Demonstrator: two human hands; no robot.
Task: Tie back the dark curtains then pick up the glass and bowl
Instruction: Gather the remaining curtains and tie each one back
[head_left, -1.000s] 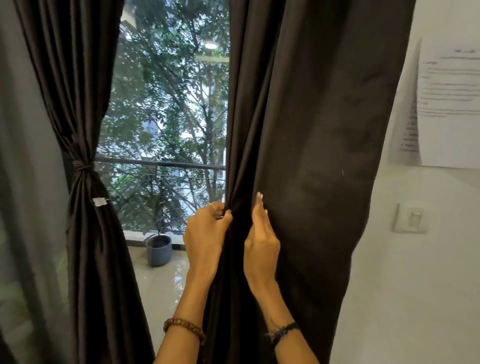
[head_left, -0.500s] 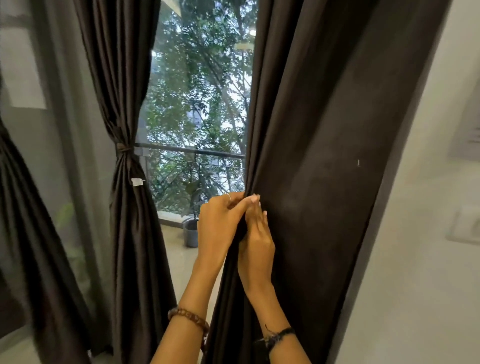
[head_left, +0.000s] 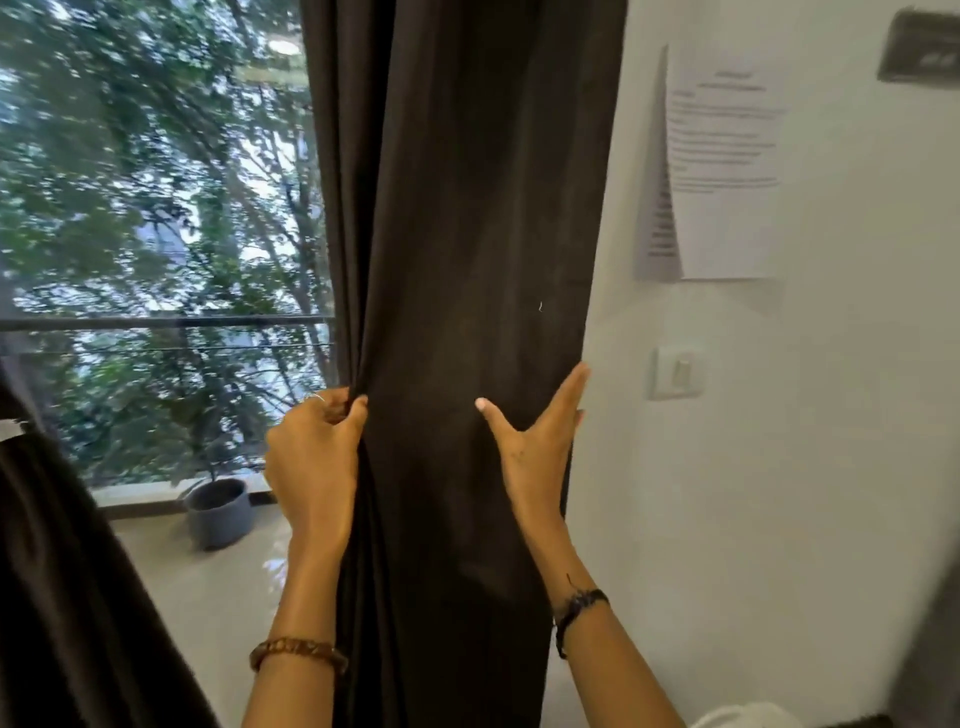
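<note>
Right hand (head_left: 540, 447) fingers behind curtain (head_left: 467, 260) edge, notice (head_left: 724, 171) text blurred, trees (head_left: 156, 182) smeared

A pale, glossy floor (head_left: 218, 597) stretches beyond the glass at lower left, reflecting the daylight. A grey round plant pot (head_left: 219, 512) stands directly on it, close to the raised ledge (head_left: 140, 496) along the floor's far edge. The dark cloth hides the floor's near and right parts.
</note>
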